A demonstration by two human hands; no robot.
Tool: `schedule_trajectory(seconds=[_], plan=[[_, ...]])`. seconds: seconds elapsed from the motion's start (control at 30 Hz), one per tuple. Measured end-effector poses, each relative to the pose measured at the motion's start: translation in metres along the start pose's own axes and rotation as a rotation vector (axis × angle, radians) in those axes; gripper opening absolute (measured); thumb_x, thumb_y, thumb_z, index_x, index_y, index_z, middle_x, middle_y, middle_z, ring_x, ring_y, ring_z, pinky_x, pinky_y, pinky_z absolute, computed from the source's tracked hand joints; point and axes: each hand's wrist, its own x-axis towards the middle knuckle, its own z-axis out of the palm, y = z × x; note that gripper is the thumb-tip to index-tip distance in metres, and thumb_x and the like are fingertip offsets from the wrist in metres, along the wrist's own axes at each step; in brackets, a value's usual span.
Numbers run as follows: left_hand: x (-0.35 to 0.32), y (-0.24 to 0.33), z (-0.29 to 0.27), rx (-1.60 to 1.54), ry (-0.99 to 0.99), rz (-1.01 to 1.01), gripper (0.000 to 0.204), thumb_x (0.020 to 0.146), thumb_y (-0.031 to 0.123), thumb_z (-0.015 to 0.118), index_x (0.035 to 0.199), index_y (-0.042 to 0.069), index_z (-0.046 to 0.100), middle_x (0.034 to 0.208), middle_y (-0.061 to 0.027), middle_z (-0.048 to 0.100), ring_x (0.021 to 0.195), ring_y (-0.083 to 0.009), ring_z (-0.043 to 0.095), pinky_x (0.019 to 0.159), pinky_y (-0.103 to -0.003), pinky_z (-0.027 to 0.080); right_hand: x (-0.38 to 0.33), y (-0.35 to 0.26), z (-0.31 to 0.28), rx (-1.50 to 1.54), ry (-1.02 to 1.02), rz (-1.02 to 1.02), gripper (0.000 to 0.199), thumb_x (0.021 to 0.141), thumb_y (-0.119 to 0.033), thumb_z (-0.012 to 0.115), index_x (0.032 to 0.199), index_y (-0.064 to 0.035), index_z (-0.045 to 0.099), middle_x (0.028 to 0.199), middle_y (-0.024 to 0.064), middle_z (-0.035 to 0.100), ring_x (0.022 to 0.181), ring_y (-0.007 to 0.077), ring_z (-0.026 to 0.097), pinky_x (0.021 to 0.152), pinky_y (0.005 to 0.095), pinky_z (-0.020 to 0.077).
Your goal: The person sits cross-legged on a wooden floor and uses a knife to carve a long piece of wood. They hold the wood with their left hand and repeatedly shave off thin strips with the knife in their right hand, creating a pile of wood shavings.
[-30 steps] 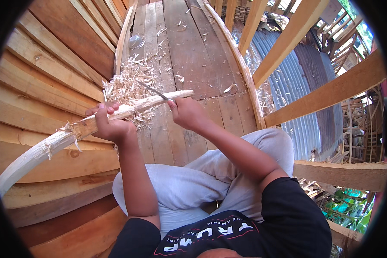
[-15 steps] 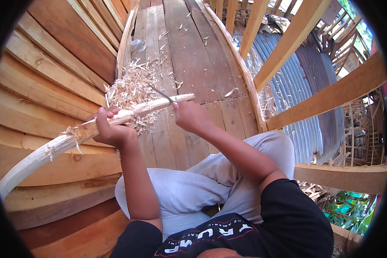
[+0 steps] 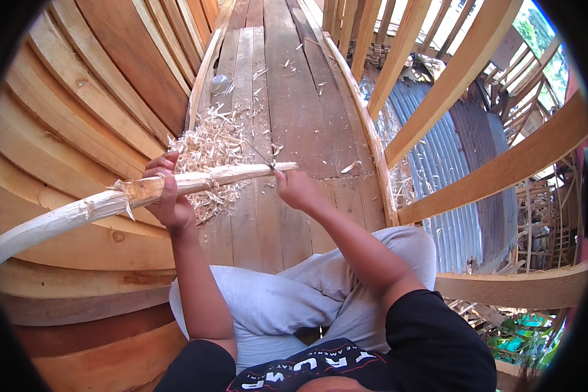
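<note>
A long, pale, peeled wooden pole (image 3: 222, 177) slants across in front of me, its thicker end running off to the lower left. A rough brown patch with curled slivers marks it beside my left hand (image 3: 170, 199), whose fingers wrap round the pole from below. My right hand (image 3: 296, 189) is closed near the pole's thin right end, gripping a knife (image 3: 260, 155). The thin dark blade crosses the pole and points to the far left; the handle is hidden in my fist.
Wood shavings (image 3: 212, 140) are heaped on the plank floor (image 3: 294, 117) beyond the pole. A small clear round container (image 3: 221, 84) stands past them. A board wall (image 3: 65, 144) rises on the left. Wooden railing slats (image 3: 451, 88) line the right, with corrugated metal sheets (image 3: 438, 163) beyond.
The pole has turned flatter, its right end lower in view. My right hand and the knife have shifted slightly right and down; my left hand still grips the pole. The whole view has shifted slightly.
</note>
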Motion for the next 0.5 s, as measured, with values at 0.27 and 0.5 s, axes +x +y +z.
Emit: schedule_trajectory(seconds=[0.27,0.5], plan=[[-0.013,0.0,0.002,-0.156,-0.114,-0.109,0.018,0.081,0.012,0.063,0.082,0.009,0.045,0.065,-0.0033,0.048,0.058,-0.0165,0.049,0.063,-0.034,0.044,-0.039,-0.055,-0.029,0.005,-0.004,-0.181,0.045,0.096,-0.034,0.041,0.086,0.0028,0.066,0.083,0.0297,0.063,0.081,0.0457,0.061,0.073,0.0526,0.047],[-0.018,0.003,0.008,-0.124,0.067,-0.147,0.016,0.079,0.013,0.06,0.077,0.012,0.045,0.059,-0.001,0.043,0.055,-0.0134,0.045,0.061,-0.033,0.044,-0.029,-0.037,-0.019,-0.107,-0.011,0.048,0.047,0.097,-0.036,0.039,0.093,0.0034,0.065,0.089,0.0285,0.064,0.088,0.0457,0.061,0.08,0.0512,0.0474]])
